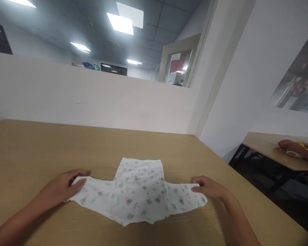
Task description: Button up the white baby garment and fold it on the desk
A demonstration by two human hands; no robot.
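Note:
A white baby top (141, 198) with small green, pink and grey animal prints lies spread on the table. Its two sleeve-like sides stretch left and right, and a squarish part points away from me. My left hand (64, 186) grips the left end, thumb on top and fingers partly hidden behind the far edge. At the other end, my right hand (207, 187) pinches the upper edge of the right side between thumb and fingers. The cloth between the hands lies mostly flat, with light creases.
The light wooden table (97, 147) meets a low white partition (133, 106) at its far edge. To the right, beyond a gap, stands another table (267, 147) with a brown and yellow object (297, 149) I cannot make out.

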